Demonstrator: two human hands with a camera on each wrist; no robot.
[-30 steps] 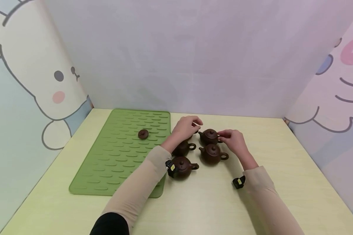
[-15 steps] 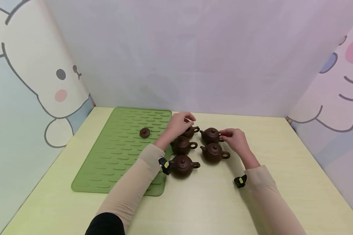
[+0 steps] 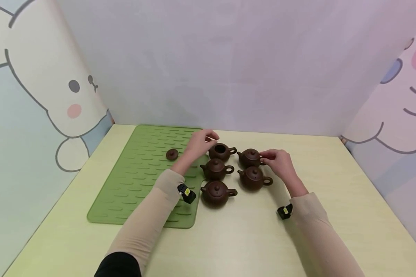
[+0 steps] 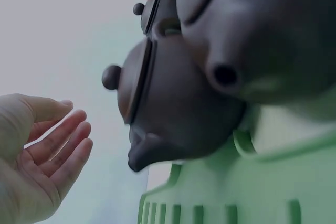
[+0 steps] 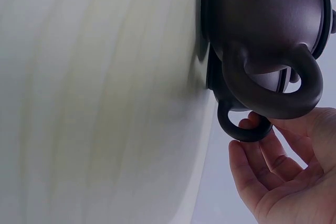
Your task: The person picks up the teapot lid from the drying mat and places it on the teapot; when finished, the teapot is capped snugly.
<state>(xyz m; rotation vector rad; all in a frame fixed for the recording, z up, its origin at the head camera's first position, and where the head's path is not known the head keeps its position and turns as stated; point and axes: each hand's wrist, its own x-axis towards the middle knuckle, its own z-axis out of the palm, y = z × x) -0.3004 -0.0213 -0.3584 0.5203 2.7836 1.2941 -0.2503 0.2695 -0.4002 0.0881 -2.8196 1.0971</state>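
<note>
Several small dark brown teapots stand close together right of a green mat. My right hand pinches the handle of the back right teapot; the right wrist view shows fingers and thumb at that handle. My left hand hovers over the mat's back right corner, its fingers loosely bent with nothing between them, as the left wrist view confirms. Just right of it is a lidless teapot, its round mouth uncovered. A brown teapot lid lies knob up on the mat.
Lidded teapots stand at middle left, front left and front right. The ridged green mat covers the table's left part. A pale wall rises behind the table.
My left hand has moved left from over the back teapots, uncovering the lidless one. The right hand stays at the back right teapot's handle. The whole view has shifted slightly.
</note>
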